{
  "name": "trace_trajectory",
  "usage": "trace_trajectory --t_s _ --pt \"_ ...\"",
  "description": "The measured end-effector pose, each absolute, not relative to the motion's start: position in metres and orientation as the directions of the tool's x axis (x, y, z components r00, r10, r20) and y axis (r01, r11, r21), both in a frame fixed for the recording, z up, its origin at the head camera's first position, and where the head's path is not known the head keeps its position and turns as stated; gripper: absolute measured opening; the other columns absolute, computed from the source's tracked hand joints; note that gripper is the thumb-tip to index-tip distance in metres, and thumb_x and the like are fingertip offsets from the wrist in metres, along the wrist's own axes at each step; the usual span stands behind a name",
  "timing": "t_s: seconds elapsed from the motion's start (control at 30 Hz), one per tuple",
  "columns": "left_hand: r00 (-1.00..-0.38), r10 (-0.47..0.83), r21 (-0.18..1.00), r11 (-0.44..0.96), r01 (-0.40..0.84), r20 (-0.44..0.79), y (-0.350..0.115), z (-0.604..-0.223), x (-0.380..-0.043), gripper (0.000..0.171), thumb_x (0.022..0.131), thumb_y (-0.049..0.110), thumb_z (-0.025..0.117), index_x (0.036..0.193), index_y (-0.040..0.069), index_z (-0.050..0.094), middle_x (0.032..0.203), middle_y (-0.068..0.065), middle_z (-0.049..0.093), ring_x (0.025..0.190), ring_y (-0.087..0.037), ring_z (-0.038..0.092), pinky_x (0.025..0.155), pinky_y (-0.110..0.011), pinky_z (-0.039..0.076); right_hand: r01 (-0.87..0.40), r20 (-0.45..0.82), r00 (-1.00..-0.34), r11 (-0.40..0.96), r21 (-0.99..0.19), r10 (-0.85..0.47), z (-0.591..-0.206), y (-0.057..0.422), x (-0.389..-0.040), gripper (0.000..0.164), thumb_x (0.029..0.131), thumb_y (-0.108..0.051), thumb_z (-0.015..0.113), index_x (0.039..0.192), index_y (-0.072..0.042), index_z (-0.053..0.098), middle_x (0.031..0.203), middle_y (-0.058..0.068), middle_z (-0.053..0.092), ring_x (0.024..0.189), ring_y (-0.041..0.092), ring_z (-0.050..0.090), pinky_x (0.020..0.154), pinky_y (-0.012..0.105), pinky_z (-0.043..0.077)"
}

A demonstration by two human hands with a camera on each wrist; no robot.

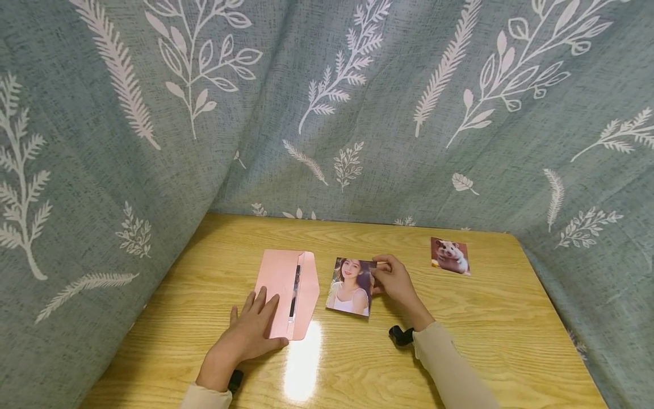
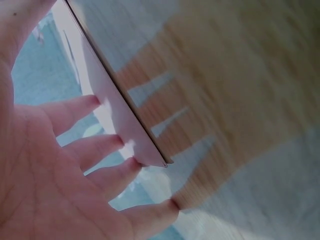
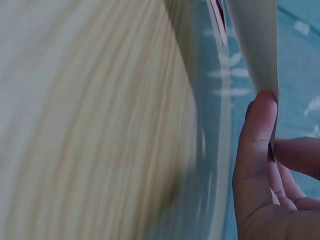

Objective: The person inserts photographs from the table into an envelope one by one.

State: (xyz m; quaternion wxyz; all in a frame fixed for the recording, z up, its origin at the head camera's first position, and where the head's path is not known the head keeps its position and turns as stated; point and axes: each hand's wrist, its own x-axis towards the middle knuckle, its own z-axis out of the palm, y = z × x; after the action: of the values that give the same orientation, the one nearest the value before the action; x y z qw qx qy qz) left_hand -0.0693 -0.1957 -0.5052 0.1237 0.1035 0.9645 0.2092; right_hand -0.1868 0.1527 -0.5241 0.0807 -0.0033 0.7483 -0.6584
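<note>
A pink envelope (image 1: 278,278) lies on the table with its flap folded out to the right. Through its opening shows the dark edge of a photo or card (image 1: 295,292). My left hand (image 1: 250,326) rests on the envelope's lower left part, fingers spread and straight; in the left wrist view its fingertips touch the pink paper (image 2: 117,110). Just right of the flap, my right hand (image 1: 395,281) pinches a photo of a person in a white top (image 1: 349,287) by its right edge. The right wrist view shows the photo's pale back (image 3: 257,45) between thumb and fingers.
A square photo of a hamster (image 1: 450,255) lies on the wooden table (image 1: 490,318) at the back right. Patterned green-blue cloth (image 1: 317,142) hangs around the back and sides. Dark devices are strapped at both wrists, and a bright reflection marks the table's front middle.
</note>
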Motion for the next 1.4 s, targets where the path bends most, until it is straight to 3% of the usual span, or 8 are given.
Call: trace_trajectory --t_s 0.43,1.03,1.4 --pt "-0.951 0.25 0.434 0.888 0.15 -0.182 -0.195 -0.503 -0.068 0.1 0.079 0.052 0.081 0.155 0.006 0.037 0.161 -0.028 0.018 0.146 -0.05 0.012 0.103 -0.08 0.012 0.113 -0.123 -0.983 0.074 -0.991 -0.136 -0.529 0.105 -0.197 0.034 0.098 0.003 0.058 0.131 0.007 0.052 0.104 0.022 0.064 0.065 0.022 0.067 0.056 0.038 0.059" --pt "-0.951 0.249 0.438 0.887 0.146 -0.186 -0.196 -0.507 -0.07 0.1 0.079 0.053 0.08 0.156 0.007 0.035 0.162 -0.026 0.016 0.147 -0.049 0.009 0.104 -0.079 0.01 0.082 -0.111 -0.975 0.152 -0.985 -0.192 -0.531 0.069 -0.194 0.031 0.097 0.002 0.058 0.128 0.006 0.055 0.1 0.018 0.064 0.065 0.02 0.065 0.053 0.038 0.059" --pt "-0.949 0.253 0.438 0.886 0.15 -0.188 -0.198 -0.508 -0.07 0.101 0.08 0.054 0.08 0.156 0.007 0.034 0.162 -0.026 0.015 0.147 -0.049 0.009 0.104 -0.08 0.01 0.028 -0.042 -0.998 0.283 -0.959 -0.044 -0.525 0.077 -0.201 0.027 0.096 0.0 0.062 0.124 0.0 0.06 0.096 0.014 0.066 0.065 0.017 0.064 0.052 0.034 0.058"
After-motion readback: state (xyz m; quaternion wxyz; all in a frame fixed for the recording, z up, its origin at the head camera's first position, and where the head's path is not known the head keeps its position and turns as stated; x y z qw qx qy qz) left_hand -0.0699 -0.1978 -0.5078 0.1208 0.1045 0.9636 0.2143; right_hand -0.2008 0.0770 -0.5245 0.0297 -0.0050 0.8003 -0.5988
